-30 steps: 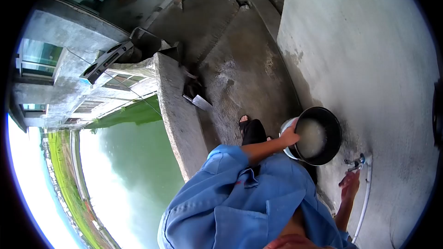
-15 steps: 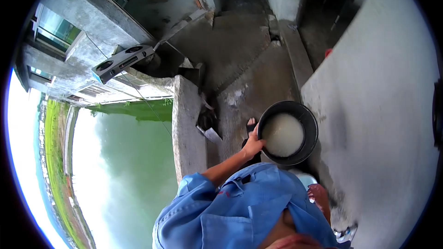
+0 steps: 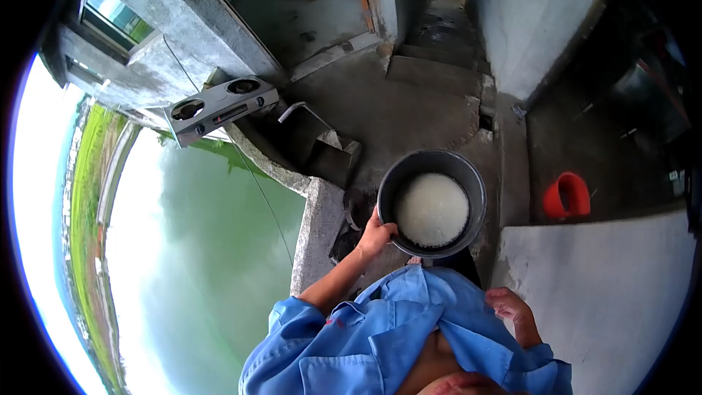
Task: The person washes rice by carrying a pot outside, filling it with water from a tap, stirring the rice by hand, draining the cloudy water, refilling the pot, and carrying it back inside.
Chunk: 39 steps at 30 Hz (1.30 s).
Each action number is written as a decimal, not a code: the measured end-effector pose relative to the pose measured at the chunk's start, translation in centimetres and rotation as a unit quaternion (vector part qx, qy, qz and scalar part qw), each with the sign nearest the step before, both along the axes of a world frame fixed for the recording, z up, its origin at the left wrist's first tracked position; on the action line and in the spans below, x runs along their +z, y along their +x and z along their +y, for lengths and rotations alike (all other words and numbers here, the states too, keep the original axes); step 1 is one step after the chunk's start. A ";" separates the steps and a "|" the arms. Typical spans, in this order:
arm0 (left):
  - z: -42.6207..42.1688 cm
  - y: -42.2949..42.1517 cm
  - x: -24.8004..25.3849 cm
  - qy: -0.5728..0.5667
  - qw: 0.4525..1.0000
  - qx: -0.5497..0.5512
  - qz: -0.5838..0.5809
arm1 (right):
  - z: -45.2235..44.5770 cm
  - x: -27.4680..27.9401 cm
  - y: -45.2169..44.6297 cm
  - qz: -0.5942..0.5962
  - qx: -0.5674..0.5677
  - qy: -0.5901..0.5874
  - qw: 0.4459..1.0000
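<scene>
My left hand [image 3: 376, 235] grips the near left rim of a round black bucket [image 3: 479, 192], thumb over the edge. Cloudy whitish liquid [image 3: 433, 208] fills part of the bucket; whether anything lies beneath its surface I cannot tell. The bucket is held out in front of my blue shirt, above the concrete floor. My right hand [image 3: 510, 304] hangs low by my right side, apart from the bucket, fingers loosely bent and nothing seen in it.
On the low wall [image 3: 311, 230] to the left rests a two-burner gas stove [image 3: 223, 108], above green water [image 3: 227, 249]. A bent pipe [image 3: 303, 107] stands over a concrete basin [image 3: 329, 161]. A red bucket [image 3: 567, 196] sits in the right doorway; steps [image 3: 439, 51] lie ahead.
I have moved forward along the passage, and the red bucket and doorway have come into fuller view. My left hand still carries the black bucket; my right hand shows more clearly.
</scene>
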<state>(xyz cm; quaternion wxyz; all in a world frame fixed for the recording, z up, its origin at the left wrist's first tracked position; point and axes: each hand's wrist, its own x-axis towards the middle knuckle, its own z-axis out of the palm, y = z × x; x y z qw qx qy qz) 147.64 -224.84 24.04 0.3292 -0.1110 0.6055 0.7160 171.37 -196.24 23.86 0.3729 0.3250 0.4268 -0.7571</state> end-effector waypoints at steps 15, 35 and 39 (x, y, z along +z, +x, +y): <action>3.1 -27.5 1.1 -0.023 0.952 0.304 -0.001 | 14.3 -3.0 -45.3 0.125 -0.138 0.237 0.953; -7.5 -67.0 2.4 -0.048 0.917 0.396 0.018 | 6.5 -12.4 -101.2 0.178 0.342 0.335 0.860; -9.1 -74.0 1.3 0.002 0.910 0.414 -0.005 | -0.9 -11.1 -113.9 0.151 0.319 0.327 0.877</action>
